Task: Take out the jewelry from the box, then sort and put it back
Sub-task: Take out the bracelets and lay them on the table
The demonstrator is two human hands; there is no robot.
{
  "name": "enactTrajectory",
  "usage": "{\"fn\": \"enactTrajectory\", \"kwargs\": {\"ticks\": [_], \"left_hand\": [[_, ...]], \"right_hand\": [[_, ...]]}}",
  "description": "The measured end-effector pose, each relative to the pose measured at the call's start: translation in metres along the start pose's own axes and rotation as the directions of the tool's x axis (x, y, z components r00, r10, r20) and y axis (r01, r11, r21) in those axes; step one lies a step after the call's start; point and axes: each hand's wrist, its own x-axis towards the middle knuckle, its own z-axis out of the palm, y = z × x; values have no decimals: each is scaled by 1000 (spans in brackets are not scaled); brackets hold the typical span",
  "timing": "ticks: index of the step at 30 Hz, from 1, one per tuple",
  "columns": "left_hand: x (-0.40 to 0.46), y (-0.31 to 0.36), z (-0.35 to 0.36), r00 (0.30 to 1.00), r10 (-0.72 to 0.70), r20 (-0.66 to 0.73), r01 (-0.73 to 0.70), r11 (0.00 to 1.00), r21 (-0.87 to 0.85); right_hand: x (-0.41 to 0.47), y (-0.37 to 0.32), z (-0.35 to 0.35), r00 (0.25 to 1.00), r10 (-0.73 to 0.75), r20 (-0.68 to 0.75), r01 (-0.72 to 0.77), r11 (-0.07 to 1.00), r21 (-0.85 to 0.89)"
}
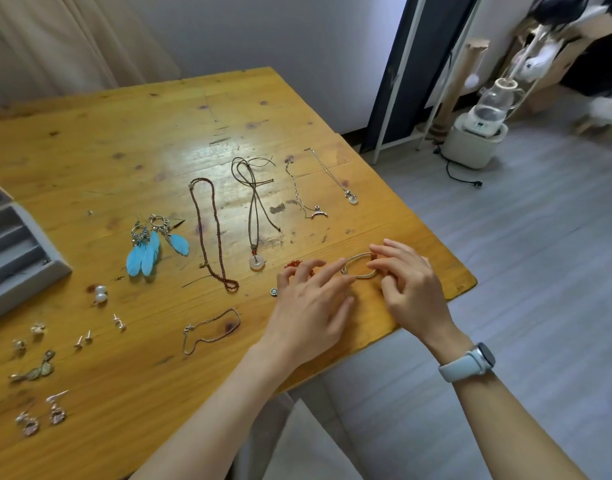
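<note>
A silver braided bracelet [359, 274] lies near the wooden table's [124, 140] right corner. My right hand [410, 284] pinches its right end between thumb and fingers. My left hand [309, 301] lies spread, its fingertips touching the bracelet's left end and partly covering a red bead bracelet [293, 264]. The grey jewelry box [18, 258] stands with its tray compartments showing at the left edge. Laid out in a row are blue feather earrings [152, 249], a dark red bead necklace [211, 237], a cord necklace with a white ring pendant [257, 262] and two silver chain necklaces [308, 202].
A thin chain bracelet [211, 329], a small round charm [274, 291], pearl earrings [100, 294] and several small earrings [37, 372] lie on the near left. The table's right edge [470, 282] is just beyond my right hand. A white appliance [477, 133] sits on the floor.
</note>
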Motion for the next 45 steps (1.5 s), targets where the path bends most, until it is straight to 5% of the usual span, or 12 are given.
{"fn": "enactTrajectory", "kwargs": {"ticks": [5,13,19,24,27,32,38,42,45], "left_hand": [[-2,-24,-34,980,-133,-150,113,985,-133],[-46,-118,-128,845,-434,-311,421,900,-113],[-129,-198,-165,603,-709,-366,763,647,3],[-176,-249,-170,426,-833,-353,884,466,-33],[-185,-260,-163,434,-822,-368,886,463,11],[-188,-263,-155,449,-797,-403,878,478,33],[-190,-264,-153,441,-793,-420,874,487,0],[-189,-263,-152,436,-797,-418,876,482,-5],[-189,-262,-154,434,-801,-413,876,481,-13]], "right_hand": [[27,-37,6,998,-33,-51,39,992,121],[88,-153,76,975,-138,174,80,949,305],[110,-250,153,871,-302,387,180,930,321],[117,-317,213,742,-421,521,405,902,152],[121,-340,233,661,-397,637,504,863,15],[138,-348,242,454,-472,756,655,752,76],[164,-348,241,164,-516,841,878,464,114],[166,-349,243,66,-516,854,951,291,103],[167,-347,245,75,-517,853,934,337,122]]}}
